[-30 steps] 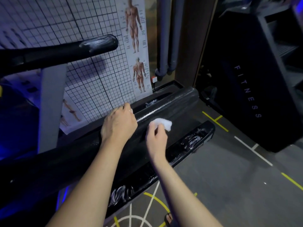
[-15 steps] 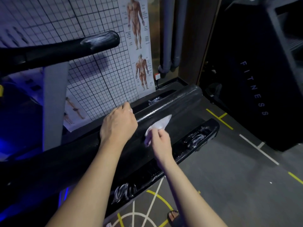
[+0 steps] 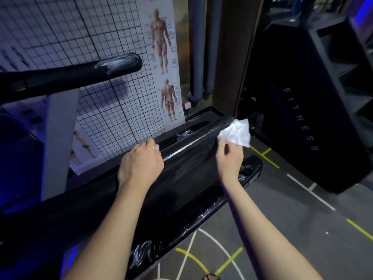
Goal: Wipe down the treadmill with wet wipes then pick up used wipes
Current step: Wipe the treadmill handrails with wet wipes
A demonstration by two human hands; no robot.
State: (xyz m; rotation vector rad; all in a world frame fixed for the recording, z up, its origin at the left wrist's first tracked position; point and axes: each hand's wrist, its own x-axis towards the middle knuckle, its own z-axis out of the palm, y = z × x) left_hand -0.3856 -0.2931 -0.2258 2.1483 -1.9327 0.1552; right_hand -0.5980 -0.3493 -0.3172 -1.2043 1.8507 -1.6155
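White wipe [image 3: 236,132], pinched by right hand [image 3: 230,157], hides end of treadmill rail [image 3: 191,147].

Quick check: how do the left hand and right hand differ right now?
The left hand lies palm-down on the treadmill, curled over its ridge, no wipe visible; the right hand pinches a white wipe. The left hand is nearer; the right hand reaches farther, near the treadmill's end. Both are bare.
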